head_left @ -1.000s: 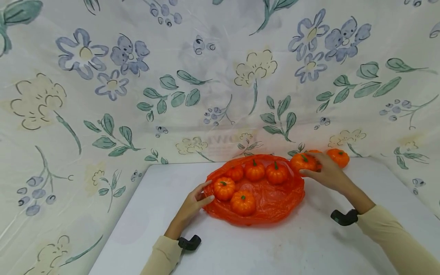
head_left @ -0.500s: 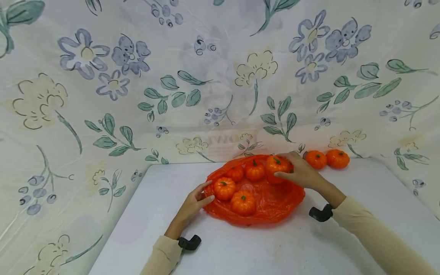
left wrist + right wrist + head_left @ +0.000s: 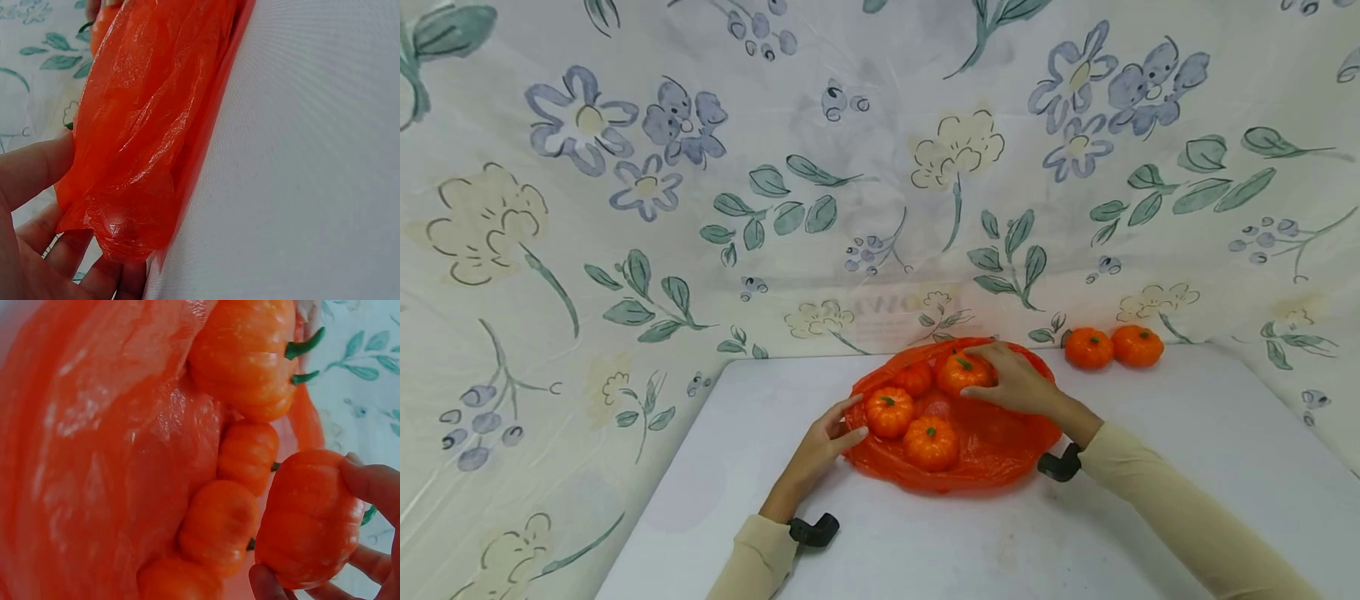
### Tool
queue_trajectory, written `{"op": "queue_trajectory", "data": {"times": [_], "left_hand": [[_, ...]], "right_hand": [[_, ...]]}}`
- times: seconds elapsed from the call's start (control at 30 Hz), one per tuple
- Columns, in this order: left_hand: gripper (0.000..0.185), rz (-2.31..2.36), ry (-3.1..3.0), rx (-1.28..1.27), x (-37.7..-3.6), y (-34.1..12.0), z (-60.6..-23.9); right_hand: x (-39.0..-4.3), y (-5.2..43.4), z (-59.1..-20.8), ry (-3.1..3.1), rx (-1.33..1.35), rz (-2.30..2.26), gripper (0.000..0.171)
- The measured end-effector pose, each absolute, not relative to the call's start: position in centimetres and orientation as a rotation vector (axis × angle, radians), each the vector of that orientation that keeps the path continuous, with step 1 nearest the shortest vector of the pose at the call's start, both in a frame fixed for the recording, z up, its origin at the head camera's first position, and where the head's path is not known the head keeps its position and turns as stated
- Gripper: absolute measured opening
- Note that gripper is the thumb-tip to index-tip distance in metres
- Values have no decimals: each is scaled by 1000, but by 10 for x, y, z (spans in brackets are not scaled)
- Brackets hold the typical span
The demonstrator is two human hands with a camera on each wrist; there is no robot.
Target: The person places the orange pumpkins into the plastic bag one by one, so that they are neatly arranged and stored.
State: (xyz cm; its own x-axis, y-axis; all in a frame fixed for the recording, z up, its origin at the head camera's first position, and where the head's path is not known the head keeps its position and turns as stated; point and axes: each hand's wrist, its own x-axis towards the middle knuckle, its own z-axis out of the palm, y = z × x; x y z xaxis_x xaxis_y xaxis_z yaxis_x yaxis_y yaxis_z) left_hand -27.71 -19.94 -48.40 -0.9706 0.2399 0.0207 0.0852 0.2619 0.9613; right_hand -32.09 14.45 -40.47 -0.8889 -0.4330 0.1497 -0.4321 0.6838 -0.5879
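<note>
My right hand (image 3: 1021, 385) grips a small orange pumpkin (image 3: 957, 374) with a green stem, over the far side of an open red plastic bag (image 3: 1000, 454). In the right wrist view, thumb and fingers wrap this pumpkin (image 3: 309, 519), and other pumpkins (image 3: 219, 525) sit in the bag beside it. Two of those, a left pumpkin (image 3: 889, 412) and a front pumpkin (image 3: 931, 443), show plainly from the head. At the bag's left rim my left hand (image 3: 818, 443) holds the plastic, its thumb and fingers about the red film (image 3: 134, 144) in the left wrist view.
Two more orange pumpkins, one (image 3: 1088, 348) beside the other (image 3: 1137, 346), stand at the table's back right. Behind the white table (image 3: 1150, 500) hangs a flower-print sheet (image 3: 880, 208). A black wrist camera (image 3: 814, 530) sits on the left wrist, another (image 3: 1060, 463) on the right.
My right hand has carried its pumpkin leftward from beside the back-right pumpkins to over the bag's far middle. The left hand has stayed at the rim.
</note>
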Motion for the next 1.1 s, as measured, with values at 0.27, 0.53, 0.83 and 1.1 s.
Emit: {"op": "queue_trajectory", "data": {"times": [0.27,0.53,0.83,1.1], "left_hand": [[61,1816,2370,284,-277,-198,-487],[61,1802,2390,275,-278,-199,-485],[61,1788,2407,277,-278,-199,-485],[59,1800,2407,250,-277,-199,-485]], "right_hand": [[-324,130,-416,2828,-728,-969,72],[-322,118,-422,2807,-707,-941,72],[-320,113,-427,2803,-672,-949,69],[-321,109,-430,2792,-681,-921,68]]}}
